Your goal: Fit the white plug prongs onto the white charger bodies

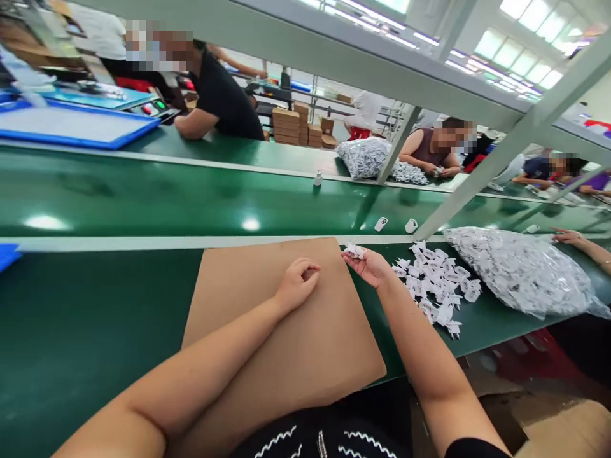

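Observation:
A flat sheet of brown cardboard lies in front of me on the green bench. My left hand rests on it, loosely curled, with nothing visible in the fingers. Just past the sheet's right edge, my right hand is closed on small white plug parts, pinched at the fingertips; their exact number is hard to see. Right of that hand spreads a loose pile of similar white plug parts, some with pins showing.
A large clear bag of white parts sits beyond the pile. On the green conveyor belt stand a white charger plug and several white pieces. A slanted metal post rises at right. Co-workers sit opposite; another person's hand reaches in at right.

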Motion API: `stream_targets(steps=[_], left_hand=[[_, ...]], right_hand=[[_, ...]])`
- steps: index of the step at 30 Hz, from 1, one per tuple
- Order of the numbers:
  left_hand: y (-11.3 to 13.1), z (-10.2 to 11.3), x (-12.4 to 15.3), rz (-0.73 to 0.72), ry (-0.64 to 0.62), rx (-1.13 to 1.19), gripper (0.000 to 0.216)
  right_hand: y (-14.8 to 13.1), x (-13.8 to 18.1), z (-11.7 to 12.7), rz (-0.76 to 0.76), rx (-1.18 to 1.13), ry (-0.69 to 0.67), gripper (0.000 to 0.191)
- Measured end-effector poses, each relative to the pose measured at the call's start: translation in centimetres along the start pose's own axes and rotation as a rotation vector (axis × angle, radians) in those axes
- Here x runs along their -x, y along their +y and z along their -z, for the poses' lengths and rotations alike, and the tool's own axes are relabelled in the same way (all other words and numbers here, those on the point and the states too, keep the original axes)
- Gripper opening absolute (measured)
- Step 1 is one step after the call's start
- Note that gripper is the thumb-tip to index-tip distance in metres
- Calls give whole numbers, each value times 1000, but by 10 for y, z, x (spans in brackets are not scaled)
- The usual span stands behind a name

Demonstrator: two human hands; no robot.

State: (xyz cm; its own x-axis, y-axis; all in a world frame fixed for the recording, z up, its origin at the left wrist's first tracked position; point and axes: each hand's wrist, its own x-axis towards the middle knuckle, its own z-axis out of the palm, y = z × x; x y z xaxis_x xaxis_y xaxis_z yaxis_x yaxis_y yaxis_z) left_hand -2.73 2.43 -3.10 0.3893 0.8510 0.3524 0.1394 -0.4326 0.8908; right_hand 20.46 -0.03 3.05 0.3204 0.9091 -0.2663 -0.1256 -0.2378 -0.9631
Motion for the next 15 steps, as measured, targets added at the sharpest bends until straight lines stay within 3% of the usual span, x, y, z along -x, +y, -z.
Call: stream_targets(steps=[3, 7, 12, 15], left_hand=[[-6, 0, -3, 9, 86, -49, 13], [-10, 0, -2, 62, 108, -38, 16], [-13, -1, -1, 160, 94, -76, 20], [-11, 0, -20, 246, 102, -134, 25]], right_hand=[[11, 10, -9, -64, -214, -82, 26], [24, 15, -12, -169, -524, -77, 27], [34, 18, -16, -127, -411, -99, 21], [37, 20, -19, -65, -338, -88, 21]])
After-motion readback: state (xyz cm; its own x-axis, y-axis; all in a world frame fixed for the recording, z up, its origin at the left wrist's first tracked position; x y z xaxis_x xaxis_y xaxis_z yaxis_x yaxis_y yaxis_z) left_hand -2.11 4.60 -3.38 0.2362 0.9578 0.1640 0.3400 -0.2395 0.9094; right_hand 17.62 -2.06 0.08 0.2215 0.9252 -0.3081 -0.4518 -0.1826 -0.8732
